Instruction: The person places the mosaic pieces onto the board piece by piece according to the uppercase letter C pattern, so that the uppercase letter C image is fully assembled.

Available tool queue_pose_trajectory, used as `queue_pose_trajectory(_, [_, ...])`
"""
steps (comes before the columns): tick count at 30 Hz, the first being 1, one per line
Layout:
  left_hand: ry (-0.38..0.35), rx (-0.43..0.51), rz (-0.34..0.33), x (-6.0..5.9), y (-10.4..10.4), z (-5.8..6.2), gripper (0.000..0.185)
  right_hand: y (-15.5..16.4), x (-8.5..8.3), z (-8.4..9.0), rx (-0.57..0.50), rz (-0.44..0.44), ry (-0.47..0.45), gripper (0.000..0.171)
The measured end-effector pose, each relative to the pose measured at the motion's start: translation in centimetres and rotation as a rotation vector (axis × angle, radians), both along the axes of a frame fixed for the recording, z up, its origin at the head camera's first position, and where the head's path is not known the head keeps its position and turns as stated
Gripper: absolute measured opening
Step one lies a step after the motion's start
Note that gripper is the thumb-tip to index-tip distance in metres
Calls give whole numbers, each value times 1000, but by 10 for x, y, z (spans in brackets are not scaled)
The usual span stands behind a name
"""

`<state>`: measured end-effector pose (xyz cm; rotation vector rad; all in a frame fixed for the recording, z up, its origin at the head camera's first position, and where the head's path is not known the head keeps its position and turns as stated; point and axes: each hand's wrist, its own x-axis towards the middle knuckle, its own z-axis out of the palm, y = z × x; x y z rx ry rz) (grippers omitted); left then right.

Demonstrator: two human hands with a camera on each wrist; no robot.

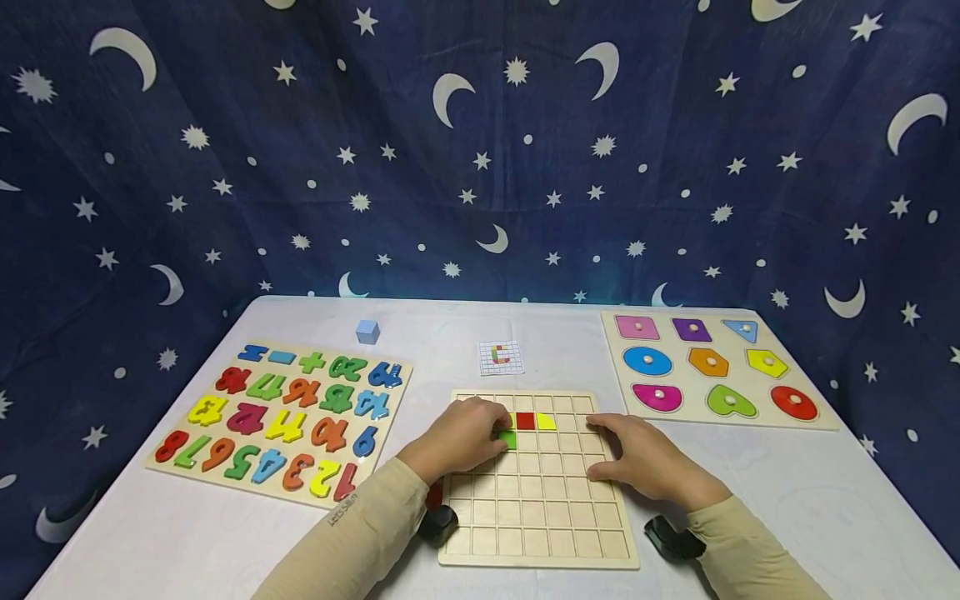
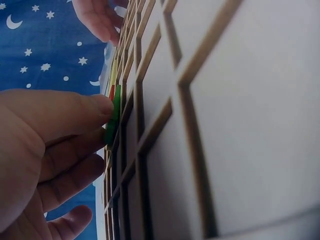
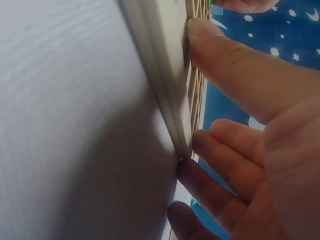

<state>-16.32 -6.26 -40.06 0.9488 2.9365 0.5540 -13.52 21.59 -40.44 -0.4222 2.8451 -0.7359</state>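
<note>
A wooden grid board point(image 1: 536, 537) lies flat on the white table. In one of its upper rows sit a red square tile point(image 1: 525, 421) and a yellow tile point(image 1: 547, 422) with a slanted side. My left hand point(image 1: 467, 433) is over the board's upper left, its thumb and a finger pinching a green tile point(image 2: 117, 102) at the grid. Part of another yellow piece shows beside these fingertips, mostly hidden. My right hand point(image 1: 648, 458) rests on the board's right edge, thumb on the face and fingers spread along the rim, holding no tile.
On the left lies a number puzzle board point(image 1: 288, 492); a shape puzzle board point(image 1: 690, 408) is at the far right. A small pattern card point(image 1: 500, 357) and a blue cube point(image 1: 367, 332) lie farther back. Something red point(image 1: 434, 497) is partly hidden by the left wrist.
</note>
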Motion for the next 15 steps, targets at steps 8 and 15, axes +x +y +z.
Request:
queue_pose_trajectory(8, [-36, 27, 20, 2, -2, 3, 17, 1, 0, 0, -3, 3, 1, 74])
queue_pose_trajectory(15, [-105, 69, 63, 9, -12, 12, 24, 1, -1, 0, -7, 11, 7, 74])
